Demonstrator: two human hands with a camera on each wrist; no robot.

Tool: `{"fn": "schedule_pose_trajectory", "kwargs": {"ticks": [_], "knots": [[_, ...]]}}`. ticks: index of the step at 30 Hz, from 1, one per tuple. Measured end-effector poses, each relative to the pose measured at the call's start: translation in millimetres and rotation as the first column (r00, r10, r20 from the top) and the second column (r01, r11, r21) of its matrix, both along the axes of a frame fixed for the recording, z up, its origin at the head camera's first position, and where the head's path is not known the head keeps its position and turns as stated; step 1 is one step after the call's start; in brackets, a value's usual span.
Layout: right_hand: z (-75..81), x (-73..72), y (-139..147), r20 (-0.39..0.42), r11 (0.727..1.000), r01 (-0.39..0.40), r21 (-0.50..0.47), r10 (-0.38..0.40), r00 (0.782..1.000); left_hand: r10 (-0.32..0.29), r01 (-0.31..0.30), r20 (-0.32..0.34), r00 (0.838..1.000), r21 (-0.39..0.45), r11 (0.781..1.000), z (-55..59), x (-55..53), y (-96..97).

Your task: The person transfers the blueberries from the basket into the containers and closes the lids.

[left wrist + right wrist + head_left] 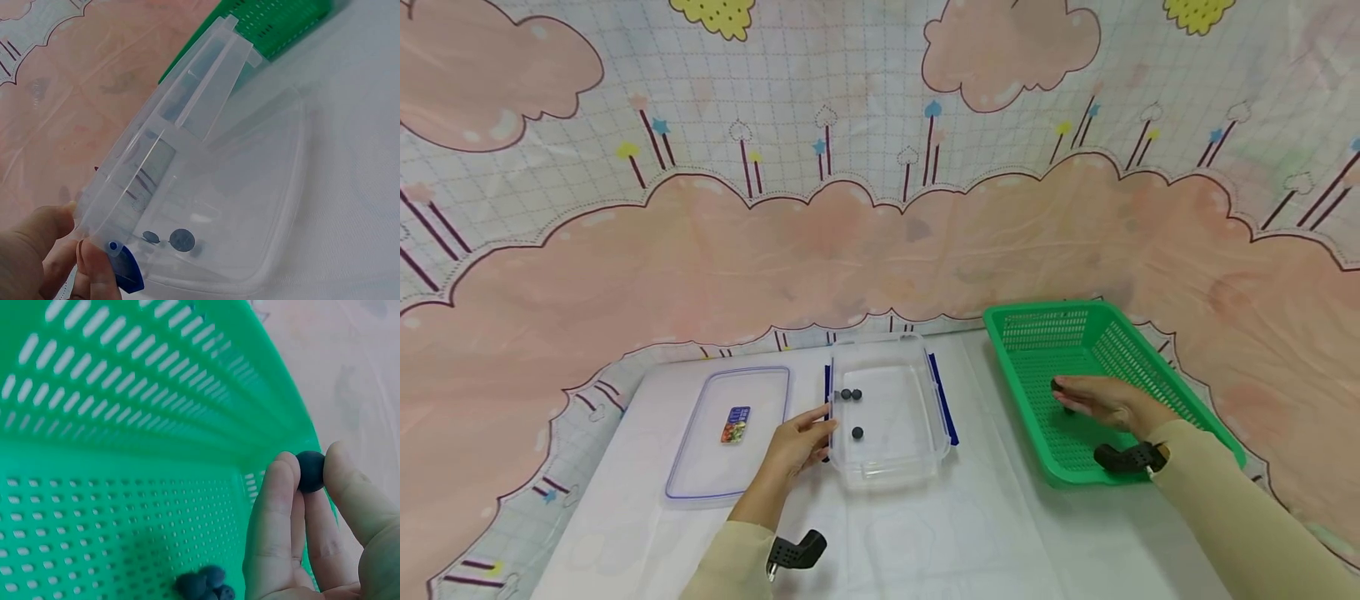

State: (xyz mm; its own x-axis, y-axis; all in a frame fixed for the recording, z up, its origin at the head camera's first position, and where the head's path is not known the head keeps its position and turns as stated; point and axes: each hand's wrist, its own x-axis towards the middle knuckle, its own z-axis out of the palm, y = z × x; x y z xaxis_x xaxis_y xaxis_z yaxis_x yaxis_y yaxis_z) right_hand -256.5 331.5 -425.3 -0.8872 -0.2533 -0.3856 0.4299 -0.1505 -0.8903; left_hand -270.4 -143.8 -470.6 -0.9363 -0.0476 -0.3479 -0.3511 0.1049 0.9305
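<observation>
My right hand (1108, 402) is over the green basket (1037, 425) and pinches a blueberry (311, 471) between thumb and fingertips. Below it, several more blueberries (203, 584) lie together on the basket floor. With thumb and fingers, my left hand (797, 442) grips the left side of a clear plastic box (891, 471), beside a blue latch (127, 269). Inside that box are a blueberry (857, 433) nearer the front and two others (852, 394) touching farther back. The box's far wall is only faintly visible.
A clear lid (700, 467) with a blue rim and a colourful label (736, 425) lies left of the box. Another blue latch (943, 400) hangs out on the box's right. Behind the white table (985, 533) hangs a patterned cloth (865, 258).
</observation>
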Motion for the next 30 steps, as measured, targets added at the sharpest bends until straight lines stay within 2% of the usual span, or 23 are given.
{"fn": "schedule_pose_trajectory", "kwargs": {"ticks": [11, 22, 30], "knots": [[1.6, 0.4, -22.8, -0.024, 0.996, -0.076, 0.036, 0.077, 0.997, -0.001, 0.001, 0.006, 1.000, -0.009, 1.000, -0.1, -0.5, 0.9], [7.2, 3.2, -35.4, 0.009, 0.996, -0.074, -0.050, 0.075, 0.997, -0.001, 0.001, -0.002, 1.000, -0.003, 1.000, 0.7, 0.5, 0.1], [15.7, 1.8, -45.3, 0.023, 0.994, -0.085, -0.069, 0.086, 0.996, -0.003, 0.003, -0.009, 1.000, 0.006, 1.000, 0.9, 0.9, 0.0]]}}
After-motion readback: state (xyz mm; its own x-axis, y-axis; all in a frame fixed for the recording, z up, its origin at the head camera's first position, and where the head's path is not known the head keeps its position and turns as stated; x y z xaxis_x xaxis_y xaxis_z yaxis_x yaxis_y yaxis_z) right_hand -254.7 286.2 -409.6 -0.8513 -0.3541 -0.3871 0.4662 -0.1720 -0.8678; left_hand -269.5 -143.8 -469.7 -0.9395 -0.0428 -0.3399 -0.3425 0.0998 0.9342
